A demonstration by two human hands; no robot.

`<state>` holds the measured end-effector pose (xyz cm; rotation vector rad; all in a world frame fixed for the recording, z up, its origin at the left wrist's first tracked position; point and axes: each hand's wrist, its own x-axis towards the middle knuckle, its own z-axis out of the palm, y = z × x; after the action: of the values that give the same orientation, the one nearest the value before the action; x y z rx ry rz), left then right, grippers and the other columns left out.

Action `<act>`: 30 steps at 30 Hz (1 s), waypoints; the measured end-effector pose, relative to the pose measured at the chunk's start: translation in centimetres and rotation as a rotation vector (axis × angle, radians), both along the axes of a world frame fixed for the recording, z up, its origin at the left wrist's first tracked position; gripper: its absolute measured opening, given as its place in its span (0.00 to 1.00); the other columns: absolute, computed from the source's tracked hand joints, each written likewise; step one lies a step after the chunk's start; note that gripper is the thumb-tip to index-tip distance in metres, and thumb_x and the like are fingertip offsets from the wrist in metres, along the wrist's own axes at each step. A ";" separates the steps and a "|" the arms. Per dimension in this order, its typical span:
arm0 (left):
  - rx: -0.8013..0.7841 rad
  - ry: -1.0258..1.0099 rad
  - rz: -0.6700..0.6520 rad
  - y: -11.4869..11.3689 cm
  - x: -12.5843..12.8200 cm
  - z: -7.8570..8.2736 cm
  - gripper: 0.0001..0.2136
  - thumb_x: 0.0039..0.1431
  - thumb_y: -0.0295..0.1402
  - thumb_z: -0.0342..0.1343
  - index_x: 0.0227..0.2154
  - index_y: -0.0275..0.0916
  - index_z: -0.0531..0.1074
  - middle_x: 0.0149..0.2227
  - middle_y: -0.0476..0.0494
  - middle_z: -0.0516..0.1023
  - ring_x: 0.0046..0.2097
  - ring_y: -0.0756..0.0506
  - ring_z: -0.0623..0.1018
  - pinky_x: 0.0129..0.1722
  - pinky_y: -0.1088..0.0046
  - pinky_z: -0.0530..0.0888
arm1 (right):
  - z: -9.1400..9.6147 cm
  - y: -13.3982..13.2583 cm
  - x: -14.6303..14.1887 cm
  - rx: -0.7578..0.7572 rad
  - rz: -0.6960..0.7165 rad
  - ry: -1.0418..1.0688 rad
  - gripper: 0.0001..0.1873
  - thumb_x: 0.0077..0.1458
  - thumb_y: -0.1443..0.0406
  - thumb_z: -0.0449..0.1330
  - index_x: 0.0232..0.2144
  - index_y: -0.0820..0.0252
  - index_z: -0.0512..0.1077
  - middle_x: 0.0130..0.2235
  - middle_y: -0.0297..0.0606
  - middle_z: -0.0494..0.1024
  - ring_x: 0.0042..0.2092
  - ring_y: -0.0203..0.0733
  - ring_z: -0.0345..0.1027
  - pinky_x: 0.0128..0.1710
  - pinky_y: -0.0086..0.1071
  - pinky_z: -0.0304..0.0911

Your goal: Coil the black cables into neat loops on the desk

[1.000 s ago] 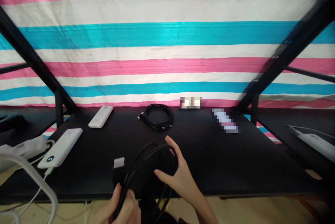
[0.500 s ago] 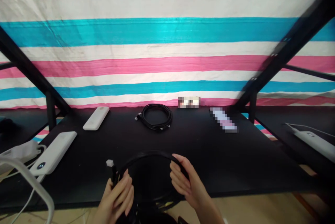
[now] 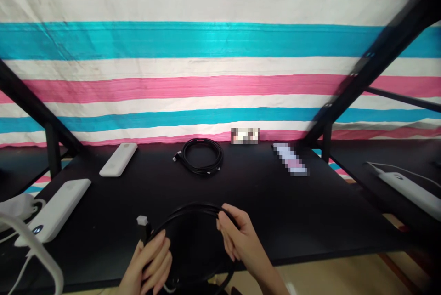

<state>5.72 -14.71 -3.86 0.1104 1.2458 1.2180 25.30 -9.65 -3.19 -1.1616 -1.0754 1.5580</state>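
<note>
Between my two hands hangs a coiled black cable point(image 3: 193, 207), near the front edge of the black table. My left hand point(image 3: 151, 258) is closed around the left side of the coil, and a black plug with a silver metal end point(image 3: 142, 221) sticks up from it. On the right, my right hand point(image 3: 237, 235) pinches the top right of the loop, fingers wrapped about its strands. The lower part of the coil drops past the table edge and is partly hidden. Further back, a second coiled black cable point(image 3: 202, 156) with silver connectors lies on the table.
Two white power banks point(image 3: 119, 159) lie at the left; the nearer has a small display and a cord. A white curved tube point(image 3: 37, 249) crosses the lower left. A blurred-out flat object point(image 3: 290, 159) lies back right. Another white power bank point(image 3: 404, 189) lies far right.
My right hand has turned so its fingers close further over the loop. The coil's upper strands have spread apart slightly. The view has shifted a little to the right.
</note>
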 end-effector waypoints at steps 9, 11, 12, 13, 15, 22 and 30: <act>-0.047 0.130 0.210 0.9 2.9 0.5 0.09 0.46 0.36 0.65 0.29 0.40 0.72 0.24 0.46 0.79 0.27 0.44 0.81 0.23 0.73 0.77 | 1.7 -0.3 0.5 0.318 -0.132 -0.205 0.12 0.51 0.57 0.61 0.36 0.58 0.74 0.25 0.32 0.69 0.24 0.33 0.59 0.22 0.25 0.58; -0.010 0.140 0.245 0.8 3.2 0.1 0.11 0.44 0.36 0.66 0.29 0.41 0.72 0.26 0.47 0.80 0.29 0.44 0.81 0.25 0.72 0.78 | 1.3 -0.6 0.4 0.314 -0.130 -0.203 0.13 0.53 0.55 0.59 0.32 0.58 0.74 0.24 0.33 0.68 0.23 0.32 0.57 0.19 0.24 0.55; 0.012 0.152 0.238 0.8 3.1 -0.2 0.11 0.42 0.36 0.67 0.28 0.42 0.71 0.25 0.47 0.79 0.28 0.44 0.80 0.26 0.72 0.78 | 1.0 -0.7 0.4 0.312 -0.114 -0.198 0.13 0.54 0.55 0.58 0.31 0.59 0.74 0.22 0.32 0.66 0.21 0.31 0.55 0.18 0.24 0.53; 0.039 0.167 0.207 0.9 3.0 -0.5 0.12 0.40 0.37 0.68 0.26 0.42 0.71 0.23 0.48 0.78 0.26 0.44 0.79 0.25 0.71 0.77 | 0.8 -0.9 0.3 0.309 -0.093 -0.191 0.14 0.55 0.54 0.58 0.29 0.59 0.73 0.20 0.30 0.63 0.20 0.30 0.53 0.16 0.23 0.50; 0.113 0.208 0.092 1.2 2.7 -1.1 0.15 0.36 0.40 0.69 0.19 0.42 0.68 0.16 0.50 0.71 0.21 0.46 0.75 0.22 0.71 0.75 | 0.3 -1.0 0.3 0.295 -0.079 -0.168 0.15 0.55 0.53 0.58 0.28 0.59 0.72 0.17 0.27 0.57 0.18 0.29 0.46 0.14 0.23 0.44; 0.312 0.592 -0.252 2.8 3.7 -2.7 0.18 0.47 0.50 0.61 0.21 0.39 0.68 0.16 0.52 0.67 0.19 0.51 0.67 0.22 0.76 0.68 | 0.3 0.0 1.3 0.189 -0.121 0.036 0.21 0.54 0.49 0.58 0.27 0.62 0.72 0.15 0.22 0.47 0.16 0.25 0.34 0.14 0.23 0.33; 0.453 0.752 -0.344 2.9 4.1 -4.6 0.16 0.52 0.47 0.57 0.36 0.39 0.74 0.39 0.41 0.78 0.45 0.40 0.75 0.46 0.69 0.71 | 0.0 -0.1 4.7 0.441 -0.377 -0.197 0.14 0.53 0.54 0.61 0.30 0.60 0.77 0.21 0.37 0.72 0.18 0.32 0.57 0.15 0.25 0.52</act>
<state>9.79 -11.82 -8.51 1.1552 1.4701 1.1648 30.00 -9.78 -3.19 -1.1406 -1.1739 0.8749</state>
